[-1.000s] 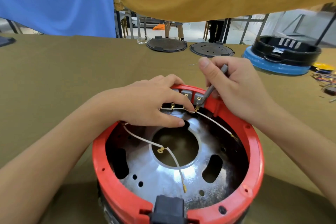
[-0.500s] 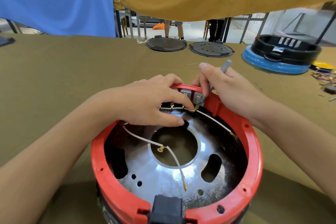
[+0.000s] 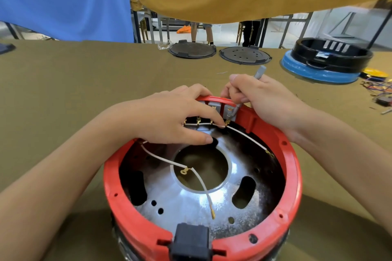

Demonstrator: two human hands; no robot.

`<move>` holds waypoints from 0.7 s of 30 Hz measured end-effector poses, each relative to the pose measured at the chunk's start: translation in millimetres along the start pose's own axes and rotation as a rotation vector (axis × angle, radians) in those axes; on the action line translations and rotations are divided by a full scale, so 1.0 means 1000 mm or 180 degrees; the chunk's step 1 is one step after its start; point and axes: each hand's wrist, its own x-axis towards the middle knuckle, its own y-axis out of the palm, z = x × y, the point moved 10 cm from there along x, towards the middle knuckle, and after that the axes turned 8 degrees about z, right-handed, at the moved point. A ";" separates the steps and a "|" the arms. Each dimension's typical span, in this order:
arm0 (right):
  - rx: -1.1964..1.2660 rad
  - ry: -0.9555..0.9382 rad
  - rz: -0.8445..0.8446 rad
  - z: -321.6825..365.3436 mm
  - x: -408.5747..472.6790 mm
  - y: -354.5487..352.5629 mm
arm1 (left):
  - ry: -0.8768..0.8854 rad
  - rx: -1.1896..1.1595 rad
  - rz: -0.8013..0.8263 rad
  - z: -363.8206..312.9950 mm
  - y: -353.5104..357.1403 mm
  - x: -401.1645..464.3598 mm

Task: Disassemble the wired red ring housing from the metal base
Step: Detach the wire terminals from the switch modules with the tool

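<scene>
Red ring sits at the table's near edge, open side up, round, with no long axis; the metal base shows inside it, a black block on its near rim. Left hand lies over the far rim, fingers curled, tips pinching a white wire at the terminals. Right hand grips a grey tool, its tip down at the far rim. Three white wires are visible. Two dark discs lie along the far edge.
</scene>
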 end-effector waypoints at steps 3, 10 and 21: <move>-0.0190 -0.0100 -0.0072 0.004 -0.005 -0.001 | -0.0013 0.0001 -0.0008 0.000 0.000 0.000; 0.0141 0.0100 0.0081 -0.004 -0.004 0.003 | -0.0018 -0.0016 -0.0008 0.000 0.000 0.000; -0.0163 -0.0205 -0.0210 0.008 -0.007 -0.006 | 0.0044 0.0014 -0.0046 -0.001 -0.001 0.000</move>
